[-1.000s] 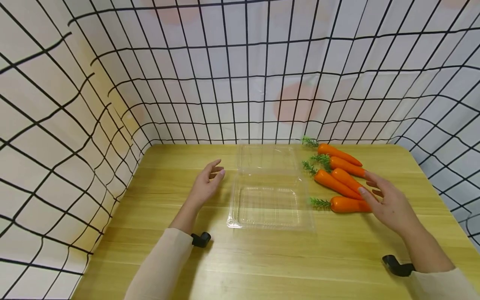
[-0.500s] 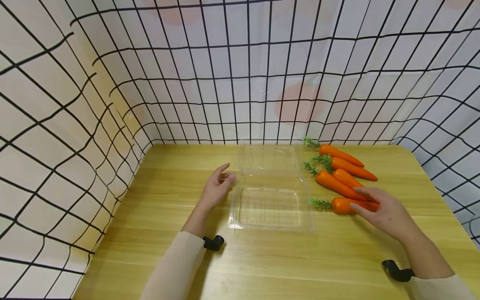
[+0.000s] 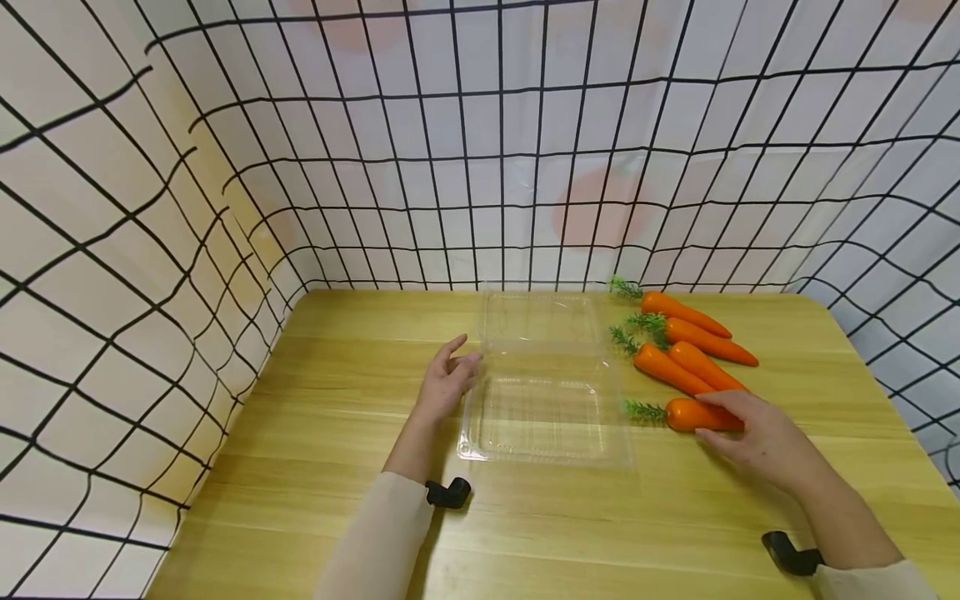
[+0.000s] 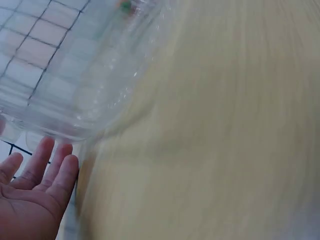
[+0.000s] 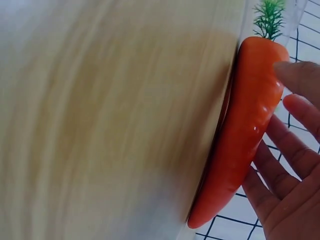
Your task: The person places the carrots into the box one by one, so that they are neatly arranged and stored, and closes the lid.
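My right hand (image 3: 772, 437) is over the nearest orange carrot (image 3: 693, 415), thumb at its near side and index finger at its far side. In the right wrist view the thumb tip overlaps the edge of this carrot (image 5: 245, 120), and the other fingers reach loosely along its upper side. The carrot lies on the table, green top (image 5: 269, 20) toward the container. My left hand (image 3: 444, 385) is beside the left edge of a clear plastic clamshell container (image 3: 540, 417), fingers relaxed and holding nothing. In the left wrist view its fingertips come right up to the container's wall (image 4: 90, 132).
Several more carrots (image 3: 671, 368) with green tops lie behind the right hand. The container's lid (image 3: 540, 321) is folded back toward the rear. Black wire grid (image 3: 450, 208) panels border the wooden table (image 3: 337, 400) at the back and both sides.
The right hand has moved from the carrots farther back down over the nearest one. The left hand has shifted right, up to the container's edge.
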Tool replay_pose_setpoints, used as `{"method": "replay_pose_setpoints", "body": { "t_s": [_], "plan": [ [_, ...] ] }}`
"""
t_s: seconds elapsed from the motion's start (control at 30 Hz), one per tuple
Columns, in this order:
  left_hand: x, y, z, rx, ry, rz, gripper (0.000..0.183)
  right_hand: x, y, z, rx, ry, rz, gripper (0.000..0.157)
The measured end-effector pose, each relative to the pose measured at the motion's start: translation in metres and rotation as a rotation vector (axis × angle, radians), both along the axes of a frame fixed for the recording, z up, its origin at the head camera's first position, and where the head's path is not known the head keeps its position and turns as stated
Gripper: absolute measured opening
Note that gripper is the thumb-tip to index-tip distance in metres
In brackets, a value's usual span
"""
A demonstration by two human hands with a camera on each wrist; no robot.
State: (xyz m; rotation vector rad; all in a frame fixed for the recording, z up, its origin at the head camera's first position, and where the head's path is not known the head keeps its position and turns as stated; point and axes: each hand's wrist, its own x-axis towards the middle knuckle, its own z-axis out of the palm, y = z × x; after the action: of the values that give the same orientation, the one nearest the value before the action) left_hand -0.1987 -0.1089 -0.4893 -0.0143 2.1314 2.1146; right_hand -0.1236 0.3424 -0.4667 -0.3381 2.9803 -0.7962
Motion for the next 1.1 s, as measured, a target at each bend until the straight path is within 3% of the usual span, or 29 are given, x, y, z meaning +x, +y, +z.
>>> {"method": "replay_pose_setpoints", "body": {
  "t_s": [0.27, 0.47, 0.67, 1.1],
  "plan": [
    [0.001, 0.008, -0.012, 0.194, 0.005, 0.005, 0.062, -0.002, -0.001, -0.003, 0.023, 0.025, 0.000, 0.053],
    [0.004, 0.012, -0.017, 0.302, 0.036, 0.027, 0.065, -0.002, -0.004, -0.005, 0.034, -0.014, 0.005, 0.053],
    [0.005, 0.015, -0.019, 0.339, 0.066, 0.001, 0.064, -0.001, -0.005, -0.007, 0.050, -0.080, 0.001, 0.058],
    [0.003, 0.018, -0.021, 0.363, 0.055, 0.007, 0.057, -0.002, -0.008, -0.009, 0.043, -0.086, -0.011, 0.064]
  ]
}}
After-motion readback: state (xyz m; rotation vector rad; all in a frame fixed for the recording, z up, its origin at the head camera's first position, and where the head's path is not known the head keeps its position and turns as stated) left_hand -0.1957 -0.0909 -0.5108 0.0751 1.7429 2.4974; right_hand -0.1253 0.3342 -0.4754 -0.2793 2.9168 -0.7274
